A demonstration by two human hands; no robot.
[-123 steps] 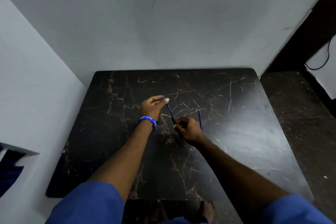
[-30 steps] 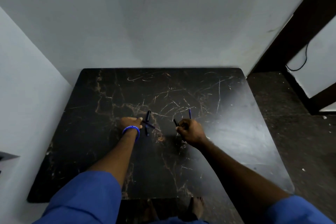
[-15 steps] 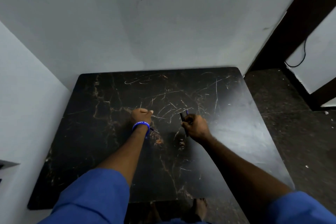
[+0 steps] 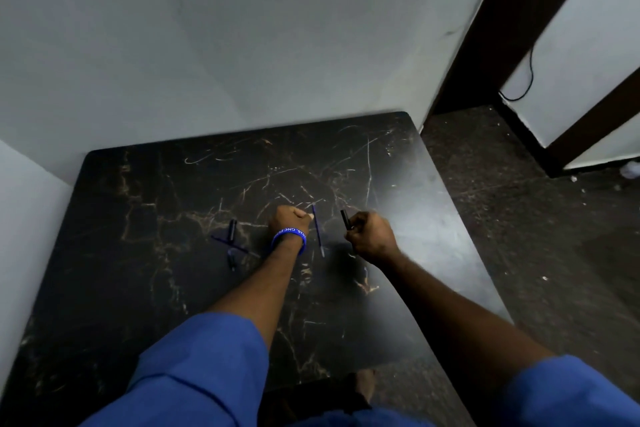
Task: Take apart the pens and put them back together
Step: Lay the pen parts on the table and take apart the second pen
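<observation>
My left hand (image 4: 290, 222), with a blue wristband, is curled into a fist, and its thumb tip pinches a thin blue refill (image 4: 318, 232) near the refill's far end. The refill lies along the black marble table (image 4: 138, 288) between my hands. My right hand (image 4: 371, 236) is closed around a short black pen barrel (image 4: 344, 218) that sticks up out of the fist. To the left of my left hand lie loose pen parts: a black cap or barrel piece (image 4: 232, 228), a second blue refill (image 4: 227, 243) crossing it, and a small dark tip piece (image 4: 231, 258).
Pale walls close in the table at the back and on the left. Dark speckled floor (image 4: 519, 218) lies to the right, with a dark door frame (image 4: 485, 28) beyond it. A bare foot (image 4: 367, 386) shows below the table's near edge.
My left hand has left the pen parts at the left and moved right to the blue refill. My right hand still grips the black barrel. The camera has tilted.
</observation>
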